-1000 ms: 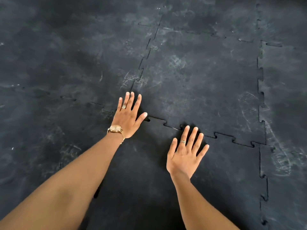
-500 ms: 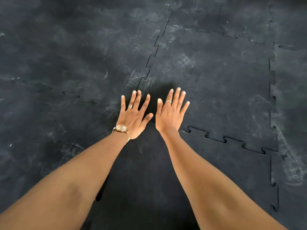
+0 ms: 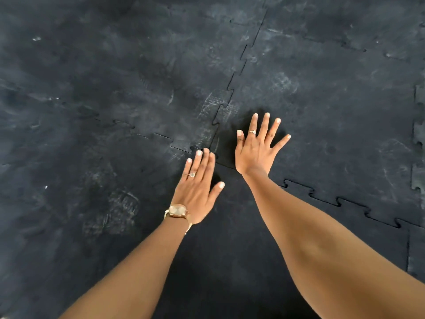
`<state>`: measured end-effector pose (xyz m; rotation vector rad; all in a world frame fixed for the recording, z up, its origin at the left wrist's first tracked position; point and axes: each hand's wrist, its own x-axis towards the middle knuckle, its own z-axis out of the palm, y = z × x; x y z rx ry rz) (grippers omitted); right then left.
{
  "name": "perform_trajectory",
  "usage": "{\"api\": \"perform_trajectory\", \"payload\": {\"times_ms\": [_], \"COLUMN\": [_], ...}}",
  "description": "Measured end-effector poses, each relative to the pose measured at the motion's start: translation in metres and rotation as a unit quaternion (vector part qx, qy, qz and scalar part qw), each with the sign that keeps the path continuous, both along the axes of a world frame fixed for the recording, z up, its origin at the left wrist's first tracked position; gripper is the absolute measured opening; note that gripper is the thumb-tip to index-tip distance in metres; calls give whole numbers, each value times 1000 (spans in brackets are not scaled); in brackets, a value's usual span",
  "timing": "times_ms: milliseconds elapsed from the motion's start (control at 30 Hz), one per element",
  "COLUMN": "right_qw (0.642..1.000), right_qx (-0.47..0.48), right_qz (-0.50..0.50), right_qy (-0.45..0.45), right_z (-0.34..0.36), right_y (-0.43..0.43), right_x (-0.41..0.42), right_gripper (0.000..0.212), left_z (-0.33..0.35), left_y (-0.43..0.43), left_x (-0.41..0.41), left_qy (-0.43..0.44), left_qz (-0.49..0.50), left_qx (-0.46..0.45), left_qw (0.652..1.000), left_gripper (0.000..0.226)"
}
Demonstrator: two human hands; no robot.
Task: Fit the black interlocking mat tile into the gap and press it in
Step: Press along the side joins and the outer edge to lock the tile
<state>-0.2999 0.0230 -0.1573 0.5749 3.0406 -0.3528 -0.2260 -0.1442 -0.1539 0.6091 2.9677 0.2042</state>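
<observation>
Black mat tile (image 3: 241, 261) lies flat on the floor, low centre of view, darker and cleaner than the scuffed, chalky neighbour tiles (image 3: 333, 111) around it. Its far edge shows jigsaw teeth along a seam (image 3: 340, 202) running down to the right; gaps in that seam read as dark lines, so the teeth look not fully flush there. A second seam (image 3: 232, 88) runs away from the tile's far left corner, closed tighter. Left hand (image 3: 197, 189) lies palm down near that corner, fingers together and straight, fingertips at the corner joint, holding nothing; gold watch (image 3: 177, 211) on the wrist, ring on one finger. Right hand (image 3: 255, 148) is flat just beyond the tile's far edge, fingers spread wide, heel over the seam, nothing gripped; a ring here too. Hands sit near each other, not touching. More toothed tile edges (image 3: 417, 134) show at far right. Open mat on all sides.
</observation>
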Motion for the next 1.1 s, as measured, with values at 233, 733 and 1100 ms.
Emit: {"api": "perform_trajectory", "payload": {"times_ms": [233,733,1100], "right_qw": [962,915,917], "right_qx": [-187,-179,-166], "right_qz": [-61,105,86], "right_qy": [187,-345,-352], "right_z": [18,65,63], "right_y": [-5,-75,-79], "right_x": [48,225,222], "right_gripper": [47,163,159], "left_z": [-3,13,6], "left_y": [-2,-25,-37], "left_x": [-3,54,68], "left_qy": [10,-41,-38], "left_qz": [-11,-32,-84], "left_qx": [-22,0,-20], "left_qw": [1000,999,996], "left_gripper": [69,71,68]}}
